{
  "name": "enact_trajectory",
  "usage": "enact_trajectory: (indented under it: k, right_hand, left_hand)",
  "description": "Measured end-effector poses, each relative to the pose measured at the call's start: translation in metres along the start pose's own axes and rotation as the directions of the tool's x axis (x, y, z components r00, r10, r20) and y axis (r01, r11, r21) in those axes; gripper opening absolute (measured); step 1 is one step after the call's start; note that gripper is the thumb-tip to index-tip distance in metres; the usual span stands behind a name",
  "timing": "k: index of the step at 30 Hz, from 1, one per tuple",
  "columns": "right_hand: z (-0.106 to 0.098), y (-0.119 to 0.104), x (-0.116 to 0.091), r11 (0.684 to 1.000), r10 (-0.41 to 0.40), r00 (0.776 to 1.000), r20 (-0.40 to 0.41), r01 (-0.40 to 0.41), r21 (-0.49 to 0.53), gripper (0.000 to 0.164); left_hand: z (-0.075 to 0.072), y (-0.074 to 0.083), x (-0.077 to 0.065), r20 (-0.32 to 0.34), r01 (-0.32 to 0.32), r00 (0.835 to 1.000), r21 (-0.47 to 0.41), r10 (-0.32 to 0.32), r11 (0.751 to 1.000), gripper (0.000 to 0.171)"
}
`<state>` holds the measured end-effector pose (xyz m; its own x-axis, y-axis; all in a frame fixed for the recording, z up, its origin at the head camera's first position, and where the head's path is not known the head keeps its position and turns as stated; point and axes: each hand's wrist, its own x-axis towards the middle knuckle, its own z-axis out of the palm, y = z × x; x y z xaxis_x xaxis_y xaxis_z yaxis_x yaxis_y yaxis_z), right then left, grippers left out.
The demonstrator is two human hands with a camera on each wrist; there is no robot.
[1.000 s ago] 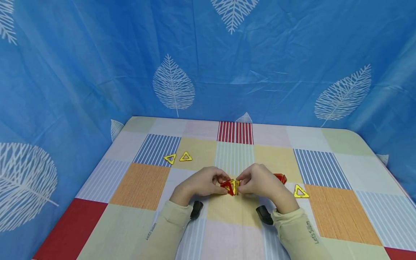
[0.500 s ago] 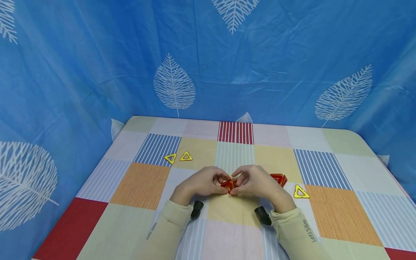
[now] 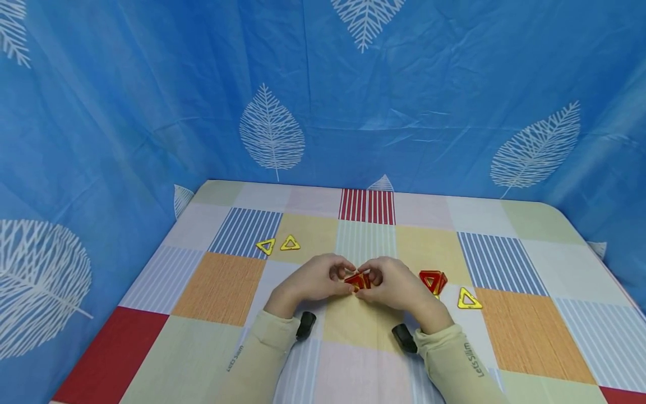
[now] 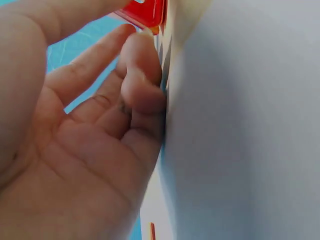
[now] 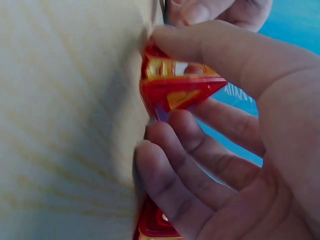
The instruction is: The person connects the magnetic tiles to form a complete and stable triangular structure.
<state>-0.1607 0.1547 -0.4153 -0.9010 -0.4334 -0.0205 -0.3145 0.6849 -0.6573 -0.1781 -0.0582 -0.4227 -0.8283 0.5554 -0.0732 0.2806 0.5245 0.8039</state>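
In the middle of the table, both hands are at a small pyramid (image 3: pixel 359 280) of red and yellow triangular magnetic tiles. My left hand (image 3: pixel 314 280) holds its left side between thumb and index finger; a red face of the pyramid (image 4: pixel 148 11) shows at the top of the left wrist view. From the right, my right hand (image 3: pixel 401 285) grips it, thumb across one side and fingers behind. Red-edged faces and yellow inside the pyramid (image 5: pixel 182 90) appear in the right wrist view. Fingers hide part of it.
A second red tile pyramid (image 3: pixel 432 280) stands just beyond the right hand. Right of it lies a loose yellow triangle tile (image 3: pixel 469 306). Two more, a yellow tile (image 3: pixel 271 246) and its neighbour (image 3: pixel 296 247), lie at the back left. A blue leaf-print curtain (image 3: pixel 429 112) encloses the table.
The right hand has shifted slightly left round the tiles. The yellow face seen on their right side earlier is now covered by red. More of the second pyramid is uncovered.
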Motion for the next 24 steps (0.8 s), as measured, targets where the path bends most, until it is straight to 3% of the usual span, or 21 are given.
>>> enact_trajectory:
  k: [6,10,14,19,24]
  right_hand:
    - [0.002,-0.001,0.001,0.997,0.035,0.997,-0.064,-0.039,-0.061,0.040]
    - [0.002,-0.002,0.001,0.994,0.059,0.992,-0.108,-0.069,-0.091,0.044]
    - [0.003,-0.003,0.001,0.988,0.084,0.985,-0.148,-0.101,-0.117,0.048]
    - [0.003,-0.002,0.002,0.980,0.115,0.977,-0.178,-0.141,-0.143,0.052]
    - [0.002,0.001,0.002,0.976,0.124,0.974,-0.188,-0.154,-0.157,0.052]
  left_hand:
    - [-0.013,-0.005,-0.006,-0.090,0.026,0.996,-0.017,-0.027,1.000,0.031]
    - [-0.022,-0.013,-0.009,-0.234,0.083,0.968,-0.039,-0.090,0.996,0.025]
    - [-0.031,-0.022,-0.013,-0.364,0.163,0.913,-0.093,-0.186,0.982,0.024]
    - [-0.047,-0.031,-0.019,-0.455,0.217,0.841,-0.210,-0.292,0.953,0.032]
    - [-0.063,-0.044,-0.026,-0.537,0.299,0.729,-0.307,-0.423,0.904,0.041]
